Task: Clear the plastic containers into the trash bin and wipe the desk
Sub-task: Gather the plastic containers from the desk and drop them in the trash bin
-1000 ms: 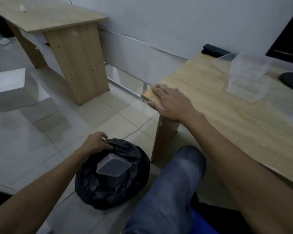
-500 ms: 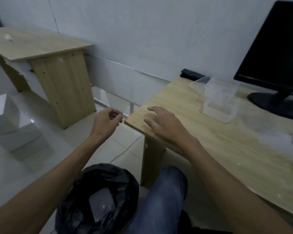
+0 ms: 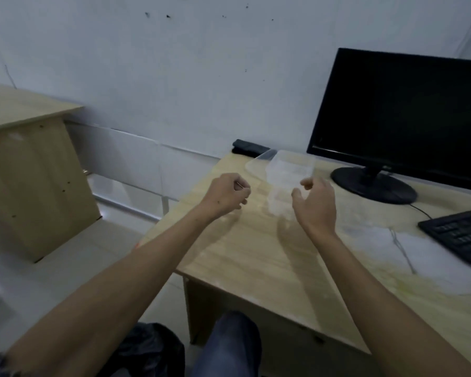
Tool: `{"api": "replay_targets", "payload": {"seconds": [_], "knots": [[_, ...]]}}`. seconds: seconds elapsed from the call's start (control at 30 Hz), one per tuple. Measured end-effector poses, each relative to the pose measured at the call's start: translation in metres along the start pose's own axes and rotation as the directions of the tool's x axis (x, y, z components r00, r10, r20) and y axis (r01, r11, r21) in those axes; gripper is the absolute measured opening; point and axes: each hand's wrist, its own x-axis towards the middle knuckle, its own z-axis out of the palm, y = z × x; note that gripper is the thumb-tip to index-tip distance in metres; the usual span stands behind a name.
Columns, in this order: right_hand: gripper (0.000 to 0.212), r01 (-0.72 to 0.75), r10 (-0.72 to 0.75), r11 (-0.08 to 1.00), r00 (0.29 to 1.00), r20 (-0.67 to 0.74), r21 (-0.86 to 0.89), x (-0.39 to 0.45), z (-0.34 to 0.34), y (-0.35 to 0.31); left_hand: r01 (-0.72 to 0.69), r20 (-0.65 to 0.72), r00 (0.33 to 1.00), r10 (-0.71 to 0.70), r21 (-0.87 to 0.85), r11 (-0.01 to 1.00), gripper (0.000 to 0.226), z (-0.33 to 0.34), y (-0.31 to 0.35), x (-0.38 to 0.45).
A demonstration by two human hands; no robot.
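Hands are nearing the plastic containers (image 3: pixel 290 172): left hand (image 3: pixel 225 193) loosely curled, right hand (image 3: pixel 316 202) spread, both empty. Snatching the flimsy stack risks scattering it.

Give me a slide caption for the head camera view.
Both hands, left and right, reach empty over the desk toward clear containers beside the monitor.
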Motion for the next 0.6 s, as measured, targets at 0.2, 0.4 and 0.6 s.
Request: {"api": "replay_targets", "payload": {"seconds": [0.2,0.4,0.6], "knots": [[0.026,-0.252,0.247,0.960,0.968,0.049,0.119,0.041,-0.013,0.031,0.129,0.052,0.990,-0.131,0.039,0.991,0.036,0.060,0.013,0.056],[0.034,-0.292,0.271,0.951,0.945,0.180,0.100,0.076,-0.009,0.029,0.249,-0.001,0.968,-0.250,-0.083,0.965,0.069,0.085,0.014,0.083],[0.037,-0.359,0.334,0.930,0.915,0.228,0.076,0.085,-0.002,0.032,0.342,0.012,0.933,-0.359,-0.336,0.877,0.059,0.083,0.019,0.107]]}}
